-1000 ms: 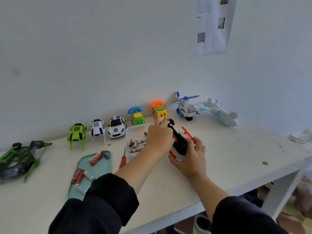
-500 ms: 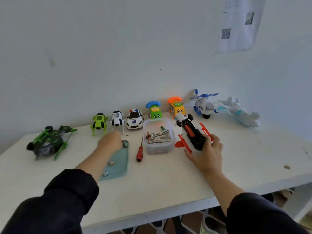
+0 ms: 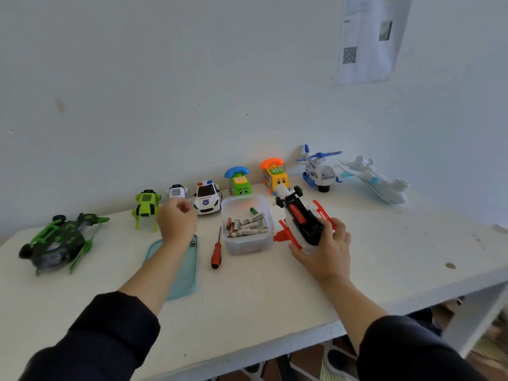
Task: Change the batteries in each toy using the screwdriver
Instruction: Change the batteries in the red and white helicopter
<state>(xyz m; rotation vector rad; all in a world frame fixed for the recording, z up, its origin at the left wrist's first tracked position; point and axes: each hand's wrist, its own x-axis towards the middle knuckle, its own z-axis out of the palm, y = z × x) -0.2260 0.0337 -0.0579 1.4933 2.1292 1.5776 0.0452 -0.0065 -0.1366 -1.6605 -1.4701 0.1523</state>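
My right hand [image 3: 327, 250] grips a red and white toy plane [image 3: 295, 229] turned belly up on the white table [image 3: 275, 292]. Its black battery bay faces me with an orange-red battery [image 3: 297, 214] lying in it. My left hand [image 3: 176, 222] hovers over the far end of a teal tray [image 3: 180, 273], fingers pinched on a small red battery [image 3: 187, 207]. A red-handled screwdriver [image 3: 216, 253] lies on the table between the tray and a clear tub of batteries [image 3: 247, 229]. One battery end [image 3: 192, 243] shows on the tray beside my wrist.
Toys line the wall: a green-black vehicle [image 3: 57, 240], green robot dog [image 3: 147, 206], white robot dog [image 3: 177, 191], police car [image 3: 207, 198], green phone car [image 3: 238, 182], orange phone car [image 3: 275, 174], helicopter [image 3: 319, 169], white jet [image 3: 376, 180]. The table edge runs near me.
My left hand left the toy plane, went left to the teal tray and now has risen from it with a small red battery. My right hand kept its grip on the plane.
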